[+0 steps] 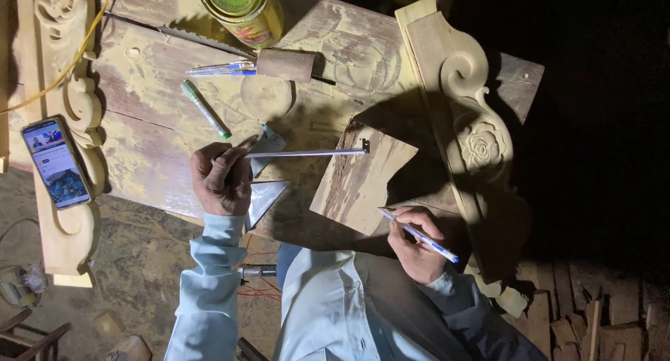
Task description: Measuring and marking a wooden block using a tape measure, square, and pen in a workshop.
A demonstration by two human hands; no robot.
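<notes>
Rough, flat wood piece (pixel 363 183), pen (pixel 419 234) tip at its edge.

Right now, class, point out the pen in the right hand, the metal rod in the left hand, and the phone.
Pen (pixel 426 237): head view, mid-barrel.
Metal rod (pixel 307 153): head view, middle of shaft.
Phone (pixel 56 163): head view, screen centre.

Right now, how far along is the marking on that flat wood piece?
Done: the carved scroll panel beside it already bears a rosette. In hand: the left hand holds a thin metal rod reaching the flat wood piece; the right hand holds a pen at its edge. Left: its face shows no carving.
</notes>
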